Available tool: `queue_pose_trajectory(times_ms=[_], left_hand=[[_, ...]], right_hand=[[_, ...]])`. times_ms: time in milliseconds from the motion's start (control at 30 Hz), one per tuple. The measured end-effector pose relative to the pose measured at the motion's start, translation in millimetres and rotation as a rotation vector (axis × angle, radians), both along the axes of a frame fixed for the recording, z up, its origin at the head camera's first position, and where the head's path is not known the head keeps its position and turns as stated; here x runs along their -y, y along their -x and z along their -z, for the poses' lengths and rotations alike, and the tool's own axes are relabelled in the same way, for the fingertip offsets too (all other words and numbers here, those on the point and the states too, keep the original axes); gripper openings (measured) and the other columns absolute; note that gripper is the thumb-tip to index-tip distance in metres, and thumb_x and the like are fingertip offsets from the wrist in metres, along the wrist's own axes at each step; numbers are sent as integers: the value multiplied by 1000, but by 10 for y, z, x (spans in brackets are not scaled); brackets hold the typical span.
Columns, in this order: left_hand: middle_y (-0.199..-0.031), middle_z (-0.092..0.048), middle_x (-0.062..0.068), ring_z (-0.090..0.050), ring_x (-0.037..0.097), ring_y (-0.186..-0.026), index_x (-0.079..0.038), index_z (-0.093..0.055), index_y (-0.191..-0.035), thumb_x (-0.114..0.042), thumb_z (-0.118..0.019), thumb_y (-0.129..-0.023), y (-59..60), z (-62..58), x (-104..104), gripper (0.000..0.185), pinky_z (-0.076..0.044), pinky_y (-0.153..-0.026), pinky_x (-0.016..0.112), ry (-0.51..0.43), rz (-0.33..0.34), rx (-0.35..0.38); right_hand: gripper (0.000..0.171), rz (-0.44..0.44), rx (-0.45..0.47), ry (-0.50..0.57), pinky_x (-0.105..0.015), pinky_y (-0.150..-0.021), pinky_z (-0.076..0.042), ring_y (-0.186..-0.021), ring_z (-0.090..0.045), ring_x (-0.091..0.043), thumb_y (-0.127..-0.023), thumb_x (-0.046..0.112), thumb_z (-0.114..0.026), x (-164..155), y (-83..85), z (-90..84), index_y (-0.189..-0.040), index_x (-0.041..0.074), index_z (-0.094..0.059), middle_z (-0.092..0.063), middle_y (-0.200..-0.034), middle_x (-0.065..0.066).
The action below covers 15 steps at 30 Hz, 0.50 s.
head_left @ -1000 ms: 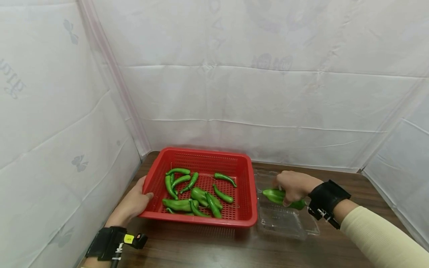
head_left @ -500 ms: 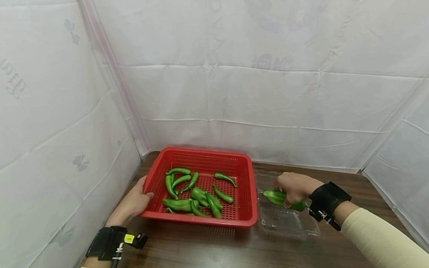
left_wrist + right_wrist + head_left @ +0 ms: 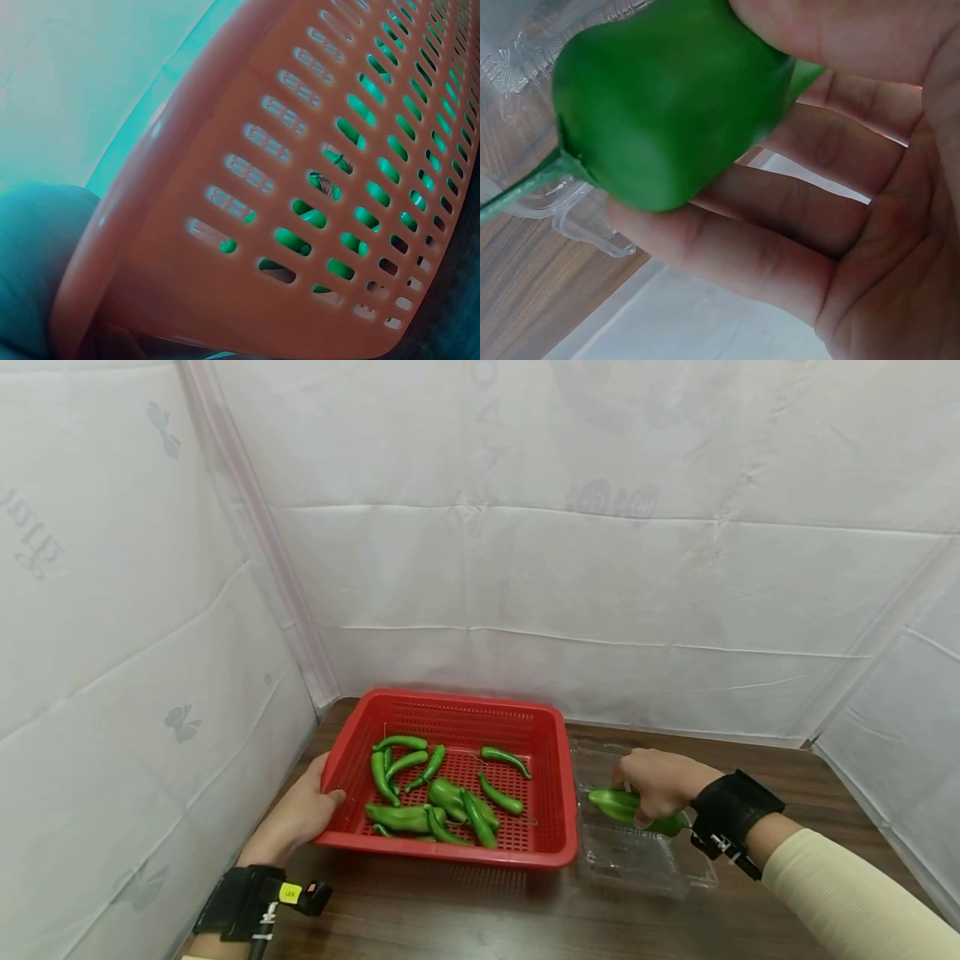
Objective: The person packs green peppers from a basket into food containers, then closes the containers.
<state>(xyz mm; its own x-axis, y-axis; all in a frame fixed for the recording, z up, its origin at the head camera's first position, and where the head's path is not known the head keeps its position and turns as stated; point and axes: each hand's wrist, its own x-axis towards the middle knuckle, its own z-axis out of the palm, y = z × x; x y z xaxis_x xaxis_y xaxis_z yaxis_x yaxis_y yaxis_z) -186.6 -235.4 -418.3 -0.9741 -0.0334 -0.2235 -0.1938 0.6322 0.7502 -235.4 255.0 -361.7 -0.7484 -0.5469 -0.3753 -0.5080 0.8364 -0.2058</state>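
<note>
Over the clear tray [image 3: 637, 860], right hand [image 3: 658, 781] grips green pepper [image 3: 615, 802].

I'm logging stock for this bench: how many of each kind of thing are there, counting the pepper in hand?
Red basket: 1
Clear plastic box: 1
Green peppers: about 12, one in the right hand, the rest overlapping
Total: about 14
</note>
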Motion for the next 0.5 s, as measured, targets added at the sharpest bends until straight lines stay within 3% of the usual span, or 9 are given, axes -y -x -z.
queue_pose_trajectory(times_ms=[500], left_hand=[[-146,-49,34,-58,43,-124,1,-12,-164,-8,-48,-104,3,3,-1,70,-49,-98,54,5,-1,-4]], right_hand=[[27,-2,8,21,-28,-59,-49,-64,-55,-10,-75,4,-90,14,-26,12,-84,19,-70,-61,-72,6]])
